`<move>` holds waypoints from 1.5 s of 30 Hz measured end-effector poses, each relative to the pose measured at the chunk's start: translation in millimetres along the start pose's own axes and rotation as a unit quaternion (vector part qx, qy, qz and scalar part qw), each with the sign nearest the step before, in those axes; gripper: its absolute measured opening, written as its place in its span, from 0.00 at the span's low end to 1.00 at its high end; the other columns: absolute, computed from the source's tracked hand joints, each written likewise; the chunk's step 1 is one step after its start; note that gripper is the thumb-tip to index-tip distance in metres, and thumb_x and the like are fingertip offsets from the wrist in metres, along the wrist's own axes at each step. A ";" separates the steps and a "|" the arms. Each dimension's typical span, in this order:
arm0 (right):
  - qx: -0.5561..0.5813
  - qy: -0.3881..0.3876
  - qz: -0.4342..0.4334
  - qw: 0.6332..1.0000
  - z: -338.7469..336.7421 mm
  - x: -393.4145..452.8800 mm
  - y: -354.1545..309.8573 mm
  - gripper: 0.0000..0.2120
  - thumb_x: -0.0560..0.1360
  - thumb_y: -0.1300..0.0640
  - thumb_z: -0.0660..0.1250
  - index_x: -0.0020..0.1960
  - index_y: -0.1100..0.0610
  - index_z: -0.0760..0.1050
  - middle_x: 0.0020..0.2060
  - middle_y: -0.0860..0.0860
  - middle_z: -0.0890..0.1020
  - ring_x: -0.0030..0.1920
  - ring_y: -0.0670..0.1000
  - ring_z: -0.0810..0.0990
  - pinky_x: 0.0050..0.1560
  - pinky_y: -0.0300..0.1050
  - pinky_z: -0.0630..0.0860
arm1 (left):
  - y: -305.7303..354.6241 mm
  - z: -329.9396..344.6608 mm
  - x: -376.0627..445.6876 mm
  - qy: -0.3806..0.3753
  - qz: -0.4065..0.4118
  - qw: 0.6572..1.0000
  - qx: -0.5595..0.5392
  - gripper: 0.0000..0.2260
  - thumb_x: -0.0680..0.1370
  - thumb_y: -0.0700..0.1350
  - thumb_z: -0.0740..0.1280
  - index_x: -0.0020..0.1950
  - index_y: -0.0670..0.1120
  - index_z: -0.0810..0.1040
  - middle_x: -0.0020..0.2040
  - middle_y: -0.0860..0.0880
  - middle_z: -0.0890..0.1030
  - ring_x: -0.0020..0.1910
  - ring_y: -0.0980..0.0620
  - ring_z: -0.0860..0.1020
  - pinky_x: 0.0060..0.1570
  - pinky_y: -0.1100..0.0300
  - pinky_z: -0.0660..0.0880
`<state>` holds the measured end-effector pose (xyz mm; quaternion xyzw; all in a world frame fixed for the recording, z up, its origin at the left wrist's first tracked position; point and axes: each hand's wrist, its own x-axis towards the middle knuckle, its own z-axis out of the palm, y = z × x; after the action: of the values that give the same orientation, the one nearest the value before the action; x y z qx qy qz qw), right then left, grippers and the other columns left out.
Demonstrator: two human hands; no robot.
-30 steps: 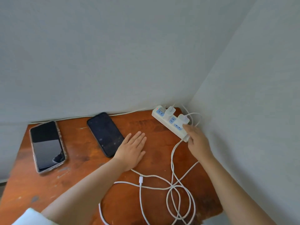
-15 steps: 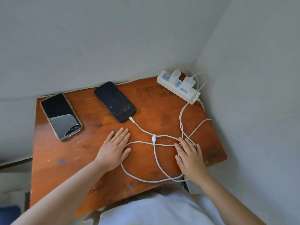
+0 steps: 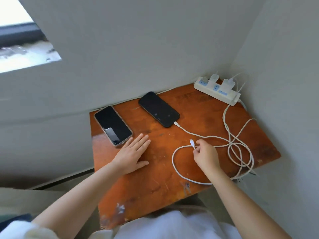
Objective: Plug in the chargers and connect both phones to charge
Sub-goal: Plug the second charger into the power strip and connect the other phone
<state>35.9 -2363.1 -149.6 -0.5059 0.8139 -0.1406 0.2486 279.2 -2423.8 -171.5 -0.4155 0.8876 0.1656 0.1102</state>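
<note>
Pinching the free end of a white charging cable (image 3: 174,163), just behind its connector (image 3: 192,141), the right hand (image 3: 206,155) has thumb and fingers closed on the cord above a worn orange-brown wooden bench (image 3: 155,183). The left hand (image 3: 132,155) lies flat and open on the bench, fingers spread, just beside the near corner of the left phone (image 3: 113,125), which has no cable attached. The right phone (image 3: 158,109) lies further back, with the other cable (image 3: 193,133) already in its near end. Both chargers (image 3: 227,84) sit in a white power strip (image 3: 216,92) at the far right corner. To finish well, the left hand should probably steady the left phone while the right carries the connector across, lines it up squarely with the port, and leaves slack in the tangled loops.
</note>
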 end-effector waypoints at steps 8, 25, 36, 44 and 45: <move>-0.036 -0.032 -0.134 0.990 19.7 -24.0 -47.7 0.14 0.78 0.58 0.60 0.62 0.56 0.73 0.60 0.53 0.78 0.57 0.52 0.76 0.59 0.47 0.71 | -63.7 -49.3 3.1 -0.074 0.017 0.980 0.185 0.35 0.75 0.44 0.64 0.73 0.50 0.44 0.76 0.47 0.47 0.74 0.47 0.45 0.72 0.51 0.48; -0.087 -0.010 -0.189 0.978 38.4 0.4 -116.8 0.16 0.79 0.54 0.58 0.65 0.54 0.70 0.58 0.52 0.78 0.54 0.50 0.75 0.55 0.41 0.66 | -90.8 -76.0 41.6 -0.170 0.094 0.944 0.268 0.43 0.67 0.40 0.73 0.73 0.44 0.48 0.75 0.43 0.54 0.74 0.45 0.52 0.72 0.52 0.48; -0.079 0.024 -0.286 0.955 16.7 -4.0 -138.2 0.14 0.78 0.56 0.59 0.63 0.56 0.72 0.56 0.55 0.80 0.53 0.54 0.77 0.54 0.46 0.68 | -73.6 -67.6 -1.4 0.044 -0.004 0.998 -0.037 0.43 0.65 0.56 0.72 0.73 0.46 0.53 0.73 0.46 0.60 0.72 0.47 0.55 0.69 0.54 0.58; -0.114 -0.010 -0.394 0.912 -17.3 -16.3 -155.2 0.11 0.78 0.58 0.61 0.56 0.58 0.78 0.47 0.55 0.81 0.46 0.53 0.78 0.51 0.46 0.68 | -48.3 -62.2 -35.5 0.140 -0.037 0.980 -0.134 0.43 0.63 0.55 0.75 0.71 0.44 0.58 0.70 0.45 0.65 0.68 0.47 0.61 0.64 0.56 0.64; -0.116 -0.014 -0.399 0.909 -18.2 -16.6 -155.3 0.10 0.77 0.58 0.61 0.56 0.58 0.78 0.47 0.55 0.81 0.46 0.53 0.78 0.51 0.47 0.68 | -46.9 -62.0 -38.0 0.154 -0.043 0.977 -0.142 0.42 0.63 0.55 0.75 0.70 0.44 0.59 0.69 0.45 0.66 0.68 0.47 0.61 0.63 0.56 0.65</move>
<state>149.1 -2418.4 -55.5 -0.8160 0.5508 -0.1254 0.1223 335.8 -2449.2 -111.2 -0.4850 0.8426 0.2194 -0.0814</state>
